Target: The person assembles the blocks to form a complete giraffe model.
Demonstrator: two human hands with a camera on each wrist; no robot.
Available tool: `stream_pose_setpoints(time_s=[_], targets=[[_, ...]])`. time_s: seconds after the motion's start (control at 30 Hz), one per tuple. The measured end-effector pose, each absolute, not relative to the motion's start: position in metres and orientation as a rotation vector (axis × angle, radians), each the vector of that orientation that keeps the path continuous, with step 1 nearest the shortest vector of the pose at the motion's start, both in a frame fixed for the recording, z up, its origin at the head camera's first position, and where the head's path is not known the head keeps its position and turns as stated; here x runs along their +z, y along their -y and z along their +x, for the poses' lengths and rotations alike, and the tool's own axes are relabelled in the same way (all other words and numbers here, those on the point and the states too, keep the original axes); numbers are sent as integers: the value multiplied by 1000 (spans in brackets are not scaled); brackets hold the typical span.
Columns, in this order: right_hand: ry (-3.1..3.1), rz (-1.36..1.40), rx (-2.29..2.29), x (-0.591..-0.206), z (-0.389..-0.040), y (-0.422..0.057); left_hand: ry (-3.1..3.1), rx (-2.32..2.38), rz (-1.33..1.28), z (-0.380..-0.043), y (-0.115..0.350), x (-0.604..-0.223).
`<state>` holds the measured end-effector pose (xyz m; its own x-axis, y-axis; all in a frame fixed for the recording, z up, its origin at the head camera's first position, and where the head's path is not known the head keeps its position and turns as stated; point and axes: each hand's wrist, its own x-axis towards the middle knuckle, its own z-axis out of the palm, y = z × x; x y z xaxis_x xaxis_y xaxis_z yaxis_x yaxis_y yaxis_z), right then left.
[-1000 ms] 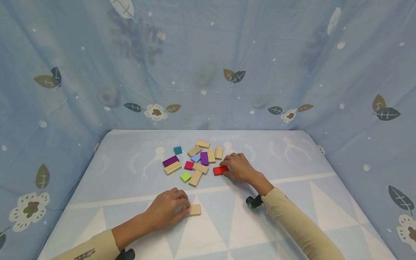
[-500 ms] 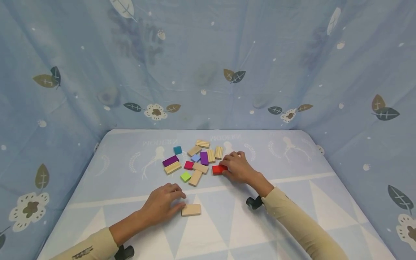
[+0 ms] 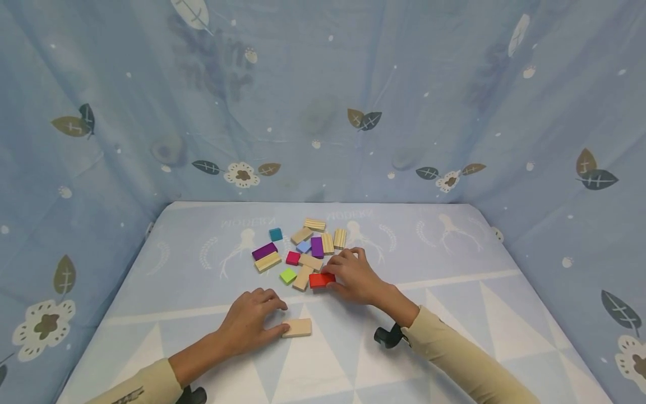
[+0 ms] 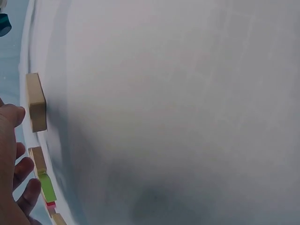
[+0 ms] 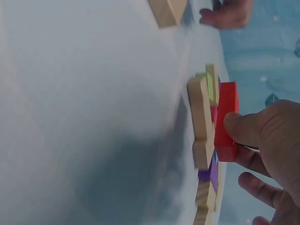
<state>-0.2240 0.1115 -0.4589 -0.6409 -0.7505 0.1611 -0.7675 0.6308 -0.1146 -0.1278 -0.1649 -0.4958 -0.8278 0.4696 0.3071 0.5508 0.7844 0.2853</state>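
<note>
Beige sleeves [image 3: 461, 358], one with dark print [image 3: 129, 396], end beside black wrist devices [image 3: 387, 338].

Blue printed fabric [image 3: 303, 67] hangs way past the fingers as a back wall, with another blue sheet [image 3: 40, 185] well off left of the left fingers [image 3: 276, 303] and a matching panel [image 3: 545, 129] well right of the right fingers [image 3: 331, 267]. Prints are white flowers [image 3: 243, 175], brown and dark green leaves [image 3: 370, 121]. Under the fingers there's a pale blue-and-white tablecloth [image 3: 504, 331], triangles [image 3: 313, 370] nearer, faint lettering [image 3: 350, 214] farther out. Light's pretty soft, shadows [image 5: 122, 164] blurry.
</note>
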Motion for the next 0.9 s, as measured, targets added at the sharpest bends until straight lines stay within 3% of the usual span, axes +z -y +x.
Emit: stream_pose_setpoints(time_s=[0.9], targets=[[2852, 1417, 246, -473, -192, -73, 2823, -569, -792, -124, 157, -493]])
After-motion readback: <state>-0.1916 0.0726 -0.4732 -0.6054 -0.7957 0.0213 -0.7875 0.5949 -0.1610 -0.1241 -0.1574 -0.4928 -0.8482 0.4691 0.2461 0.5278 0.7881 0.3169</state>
